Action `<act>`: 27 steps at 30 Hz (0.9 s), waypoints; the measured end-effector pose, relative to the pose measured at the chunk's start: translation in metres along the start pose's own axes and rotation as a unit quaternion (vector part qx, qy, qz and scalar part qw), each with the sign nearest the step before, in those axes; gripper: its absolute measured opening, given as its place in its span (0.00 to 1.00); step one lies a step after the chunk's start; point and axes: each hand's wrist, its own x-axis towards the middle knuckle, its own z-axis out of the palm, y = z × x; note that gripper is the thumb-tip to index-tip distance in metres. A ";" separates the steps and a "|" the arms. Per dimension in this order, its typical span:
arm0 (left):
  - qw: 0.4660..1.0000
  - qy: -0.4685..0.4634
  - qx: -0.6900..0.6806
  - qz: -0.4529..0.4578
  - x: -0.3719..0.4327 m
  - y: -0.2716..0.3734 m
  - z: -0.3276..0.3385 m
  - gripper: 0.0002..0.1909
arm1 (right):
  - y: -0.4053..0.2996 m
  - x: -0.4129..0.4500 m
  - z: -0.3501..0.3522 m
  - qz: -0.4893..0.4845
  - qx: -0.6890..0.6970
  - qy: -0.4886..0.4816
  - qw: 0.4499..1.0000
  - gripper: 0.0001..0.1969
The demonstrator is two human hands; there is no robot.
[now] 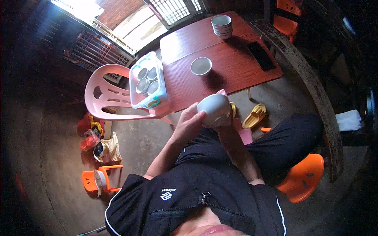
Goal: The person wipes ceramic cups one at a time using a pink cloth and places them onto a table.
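Both my hands hold one white bowl, tilted, just past the near edge of the red table. My left hand has its thumb on the bowl's outer wall. The bowl mostly hides my right hand, and a bit of pink cloth shows at the bowl's far rim. A single white bowl stands upright on the table. Farther back is a stack of several bowls. Several more bowls lie in a white plastic bin to the left.
A pink plastic chair stands by the bin. On the table's right lies a dark flat object. A worn wooden edge curves along the right. Yellow slippers, bags and an orange stool are on the floor.
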 end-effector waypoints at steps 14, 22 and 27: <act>0.996 0.016 0.085 0.007 0.011 -0.001 -0.001 0.17 | -0.060 0.046 -0.029 0.261 0.370 -0.035 0.891 0.17; 0.975 0.120 0.119 0.142 0.013 -0.005 0.005 0.14 | -0.063 0.022 -0.007 0.065 0.113 -0.067 0.989 0.23; 0.986 0.129 -0.001 0.103 0.011 -0.009 -0.004 0.12 | -0.037 0.018 0.010 -0.019 0.111 -0.087 0.990 0.23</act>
